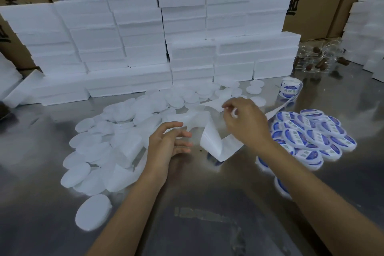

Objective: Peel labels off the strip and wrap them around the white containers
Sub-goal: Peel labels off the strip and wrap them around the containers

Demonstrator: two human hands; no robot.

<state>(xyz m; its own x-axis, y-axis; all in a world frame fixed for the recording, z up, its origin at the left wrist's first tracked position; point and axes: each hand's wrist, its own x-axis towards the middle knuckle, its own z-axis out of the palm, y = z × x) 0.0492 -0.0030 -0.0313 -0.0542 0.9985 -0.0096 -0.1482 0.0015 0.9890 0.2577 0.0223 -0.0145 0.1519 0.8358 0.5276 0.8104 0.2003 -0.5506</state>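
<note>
The person stands at a steel surface [207,203], arms stretched over it. The right hand [245,122] has its fingers curled, pinching the white backing strip [216,145], which loops down from the label roll [289,87] at the back right. Whether a label is already lifting under those fingers I cannot tell. The left hand [170,141] hovers beside the strip with fingers spread and loose, holding nothing. Bare white containers [99,147] lie heaped to the left; labelled containers [311,133] with blue print sit piled to the right, near the right wrist. To my eye the peel is the step in hand. It should go best if the strip is bent back sharply so the label's edge frees itself, with the left hand taking a bare container ready to meet it. Foam boxes [145,37] are stacked behind.
</note>
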